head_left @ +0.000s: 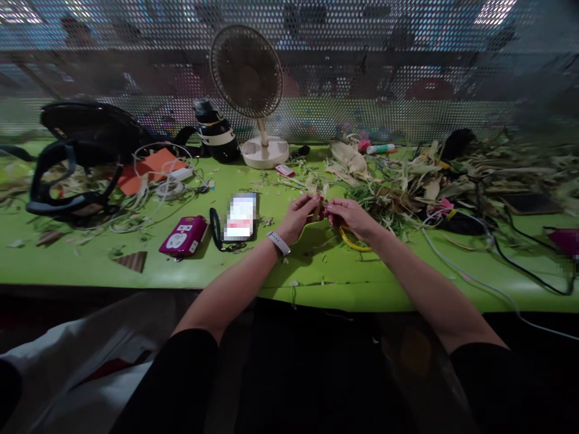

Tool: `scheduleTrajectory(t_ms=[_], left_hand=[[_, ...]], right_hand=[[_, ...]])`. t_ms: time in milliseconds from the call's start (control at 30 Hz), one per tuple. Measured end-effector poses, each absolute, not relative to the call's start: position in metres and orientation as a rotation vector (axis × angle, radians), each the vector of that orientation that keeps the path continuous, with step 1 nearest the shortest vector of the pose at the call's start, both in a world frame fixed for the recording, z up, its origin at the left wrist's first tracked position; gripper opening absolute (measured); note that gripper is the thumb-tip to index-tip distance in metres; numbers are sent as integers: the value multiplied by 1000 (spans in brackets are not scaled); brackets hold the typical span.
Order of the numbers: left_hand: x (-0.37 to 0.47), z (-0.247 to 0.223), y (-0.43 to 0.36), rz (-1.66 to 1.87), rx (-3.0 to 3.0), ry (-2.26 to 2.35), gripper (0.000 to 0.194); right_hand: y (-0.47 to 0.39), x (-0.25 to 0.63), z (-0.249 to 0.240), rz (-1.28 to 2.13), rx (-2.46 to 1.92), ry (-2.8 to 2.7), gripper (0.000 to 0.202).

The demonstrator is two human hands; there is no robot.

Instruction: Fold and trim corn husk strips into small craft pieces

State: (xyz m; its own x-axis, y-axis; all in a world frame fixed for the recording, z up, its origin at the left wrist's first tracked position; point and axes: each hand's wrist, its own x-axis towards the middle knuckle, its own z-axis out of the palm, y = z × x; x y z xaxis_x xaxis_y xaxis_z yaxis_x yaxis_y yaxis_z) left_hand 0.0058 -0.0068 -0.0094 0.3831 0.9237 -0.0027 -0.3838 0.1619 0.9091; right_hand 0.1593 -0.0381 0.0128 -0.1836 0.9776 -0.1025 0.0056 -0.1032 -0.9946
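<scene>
Above the green table, my left hand [299, 218] is closed with its fingertips around a small pale leafy plant piece [324, 193]. Pinched just beside it, my right hand [346, 216] has its fingertips on the same small bundle, and the fingers partly hide it. A yellow-green strip [312, 225] curves beneath the left fingers. Under my right hand a yellow loop [355, 242] lies on the table. Loose green and dried leaf scraps [384, 199] are heaped just to the right of my hands.
A fan [265, 152] and a black bottle [218, 135] stand at the back. Left are a phone [240, 216], a magenta box [184, 236], an orange sheet [151, 170] and a black bag [90, 129]. Cables [479, 283] trail at right. A perforated metal screen [344, 72] rises behind.
</scene>
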Motion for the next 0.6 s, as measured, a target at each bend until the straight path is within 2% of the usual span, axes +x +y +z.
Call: scheduleTrajectory(t_ms=[167,267,400,600], left_hand=[[6,-10,-7,1022,1141,599,35],[7,-10,-7,1056,1193,632,40],[8,-10,-9,936,1249,669,47],[6,-11,-9,765,1259,660,42]], right_hand=[[-38,163,14,1417,-1203,-1316,21],[-37,170,15,1213,-1290,-1390,34],[-35,173,13,957,-1388,-1499,48],[-32,168,7,816,-1347,-1585,52]])
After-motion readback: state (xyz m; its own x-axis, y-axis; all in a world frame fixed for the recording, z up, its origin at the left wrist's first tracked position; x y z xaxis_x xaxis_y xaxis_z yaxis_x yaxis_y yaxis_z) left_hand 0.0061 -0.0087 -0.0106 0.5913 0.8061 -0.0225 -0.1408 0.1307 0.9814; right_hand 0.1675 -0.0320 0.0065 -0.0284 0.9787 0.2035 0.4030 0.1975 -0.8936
